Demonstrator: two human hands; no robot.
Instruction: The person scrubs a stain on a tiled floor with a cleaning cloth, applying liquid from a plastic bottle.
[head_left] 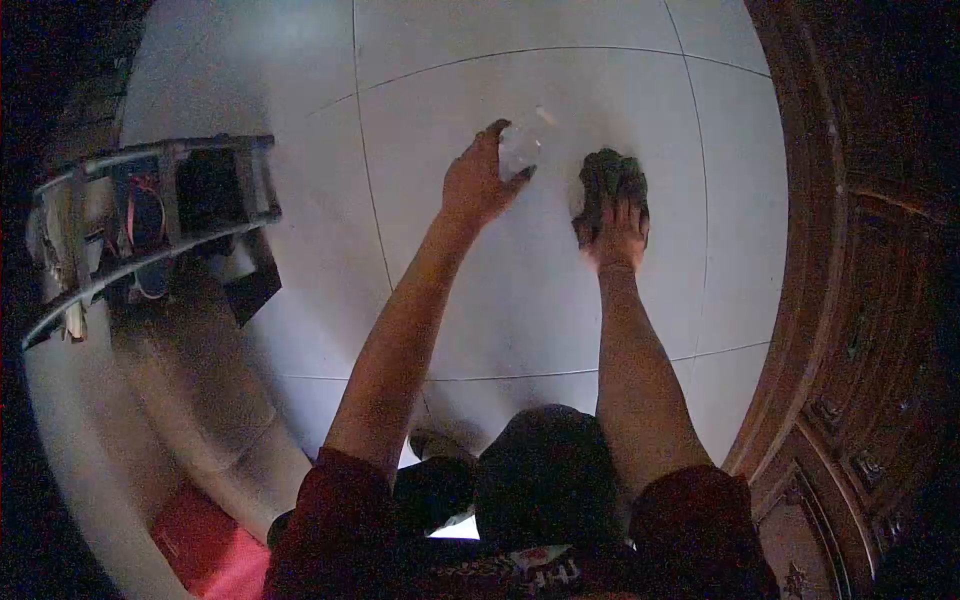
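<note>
My left hand (482, 178) reaches over the pale tiled floor, thumb and fingers curved around the side of a clear, see-through container (520, 148). Its outline is faint against the tiles, and a small bright glint shows near its upper end. To the right, my right hand (618, 232) presses down on a crumpled dark cloth (612, 172), which spreads out beyond the fingertips on the floor. The cloth and the container lie a short way apart.
A rack (165, 240) with shoes and other items in it stands on the left. Carved dark wooden furniture (850, 330) runs along the right side. A red mat or cloth (212, 540) lies at lower left. My bent knee (545, 470) is at bottom centre.
</note>
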